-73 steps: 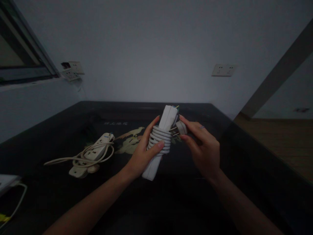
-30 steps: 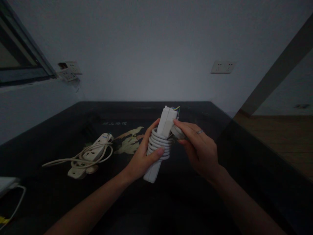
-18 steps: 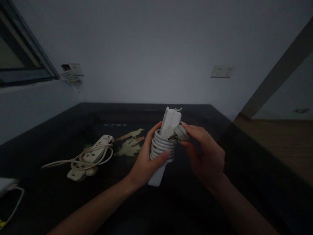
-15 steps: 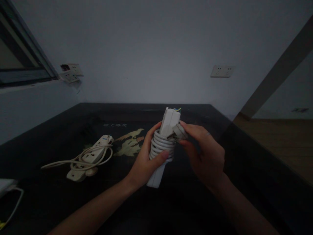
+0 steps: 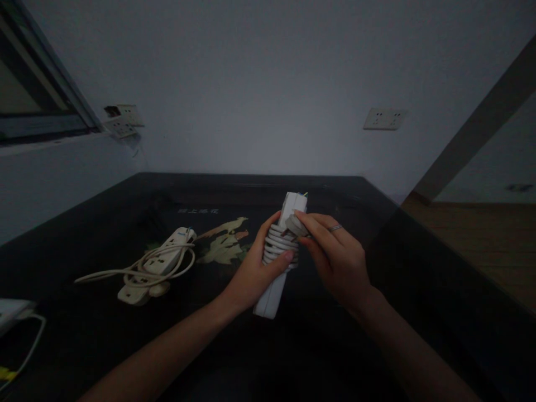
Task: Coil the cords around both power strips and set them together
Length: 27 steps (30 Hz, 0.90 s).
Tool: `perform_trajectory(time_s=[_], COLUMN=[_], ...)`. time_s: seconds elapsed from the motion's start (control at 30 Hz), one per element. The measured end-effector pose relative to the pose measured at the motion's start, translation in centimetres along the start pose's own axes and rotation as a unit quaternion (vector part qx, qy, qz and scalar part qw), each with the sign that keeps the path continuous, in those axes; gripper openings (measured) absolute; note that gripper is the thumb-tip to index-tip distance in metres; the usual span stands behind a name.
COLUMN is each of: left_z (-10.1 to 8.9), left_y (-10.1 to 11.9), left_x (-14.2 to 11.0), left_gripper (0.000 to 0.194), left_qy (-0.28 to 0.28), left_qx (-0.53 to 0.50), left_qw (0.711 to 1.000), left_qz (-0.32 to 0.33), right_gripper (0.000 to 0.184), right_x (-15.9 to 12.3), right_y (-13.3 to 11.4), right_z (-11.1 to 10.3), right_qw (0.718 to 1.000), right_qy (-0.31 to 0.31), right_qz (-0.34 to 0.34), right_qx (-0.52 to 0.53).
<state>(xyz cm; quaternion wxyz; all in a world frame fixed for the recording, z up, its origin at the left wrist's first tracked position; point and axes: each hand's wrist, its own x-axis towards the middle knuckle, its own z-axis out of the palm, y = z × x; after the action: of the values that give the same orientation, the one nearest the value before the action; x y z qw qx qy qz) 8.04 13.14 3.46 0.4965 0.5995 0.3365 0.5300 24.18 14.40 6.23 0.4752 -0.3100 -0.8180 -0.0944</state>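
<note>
I hold the white power strip (image 5: 271, 298) up over the dark table (image 5: 335, 196), tilted, its upper end leaning toward my right. My left hand (image 5: 253, 273) is closed around its middle, thumb pressed across the coiled cord (image 5: 276, 244), which is wound around the strip in several turns. My right hand (image 5: 343, 257) pinches the plug (image 5: 296, 225) between thumb and fingertips; a ring (image 5: 335, 228) is visible on it.

Change noted: the plug is further in than a moment ago. It was by the strip's right edge; it is now in front of the strip, at the upper turns of the cord. In my judgement this makes the bundle more compact, though the plug appears to depend on my fingers for its position. Whether its prongs touch the cord, I cannot tell.

Thin coloured wires (image 5: 305, 195) show at the strip's upper end. A second power strip (image 5: 170, 254) lies on the table to my left, its own cord (image 5: 98, 274) looped loosely over it. A wall socket (image 5: 384, 119) is on the wall beyond the table.
</note>
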Motion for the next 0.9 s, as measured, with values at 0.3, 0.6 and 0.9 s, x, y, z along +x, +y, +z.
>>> perform_trajectory(time_s=[0.3,0.6,0.9], left_z=[-0.1,0.2,0.0], left_y=[-0.8,-0.2,-1.0], left_x=[0.6,0.5,0.6], left_gripper=[0.068,0.097,0.095], left_qy=[0.006,-0.026,-0.018], left_qx=[-0.032,-0.098,-0.083], left_qw=[0.999,0.985,0.989], left_qz=[-0.027,-0.140,-0.125], right_gripper=[0.036,0.034,0.031], right_x=[-0.2,0.0,-0.5], right_y=[-0.2,-0.2,-0.9], right_z=[1.5,1.2,2.2], right_qw=[0.999,0.999,1.000], right_qy=[0.004,0.040,0.025], right_qz=[0.043,0.013,-0.014], right_qx=[-0.028,-0.034,-0.004])
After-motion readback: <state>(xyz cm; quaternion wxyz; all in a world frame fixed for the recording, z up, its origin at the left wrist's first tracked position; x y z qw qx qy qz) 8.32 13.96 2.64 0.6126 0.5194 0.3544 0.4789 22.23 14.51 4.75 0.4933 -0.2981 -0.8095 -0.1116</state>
